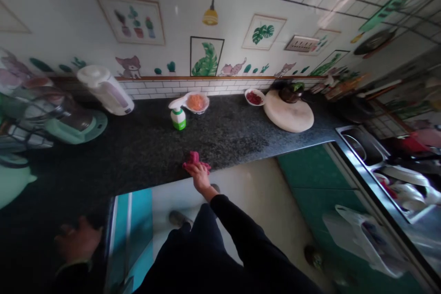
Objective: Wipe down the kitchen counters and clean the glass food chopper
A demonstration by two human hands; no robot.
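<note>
My right hand (200, 177) presses a crumpled pink cloth (194, 158) onto the dark stone countertop (144, 156), close to its front edge. Its fingers lie over the cloth. At the lower left, my left hand (79, 239) rests on the counter in shadow, fingers spread and holding nothing. Behind the cloth stands a white and green pump spray bottle (178, 118). Just beyond that bottle is a bowl of shredded orange food (197, 102). Farther right sits a small white bowl with red pieces (255, 97).
A round pale cutting board (289, 112) bears a dark pot (291, 92). At the left are a white electric appliance (105, 89) and a mint-green machine (81, 124). A sink (361, 144) and a dish rack with crockery (408, 193) stand right. A white bin (365, 239) hangs on the cabinet.
</note>
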